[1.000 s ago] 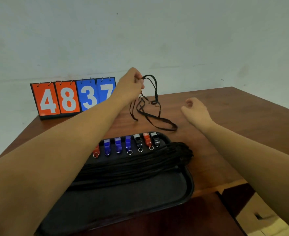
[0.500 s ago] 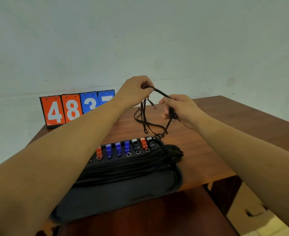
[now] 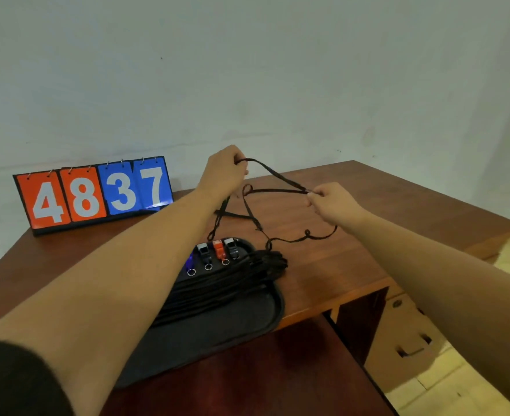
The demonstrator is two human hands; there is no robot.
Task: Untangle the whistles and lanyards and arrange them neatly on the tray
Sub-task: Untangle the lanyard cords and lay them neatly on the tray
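A black lanyard point(image 3: 273, 175) is pinched at centre frame by the left hand point(image 3: 225, 172) and right hand point(image 3: 333, 202), above the tray point(image 3: 274, 310) of whistles point(image 3: 219, 250)

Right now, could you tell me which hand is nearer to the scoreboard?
Left. The left hand pinches the lanyard to the right of the scoreboard; the right hand holds it farther right.
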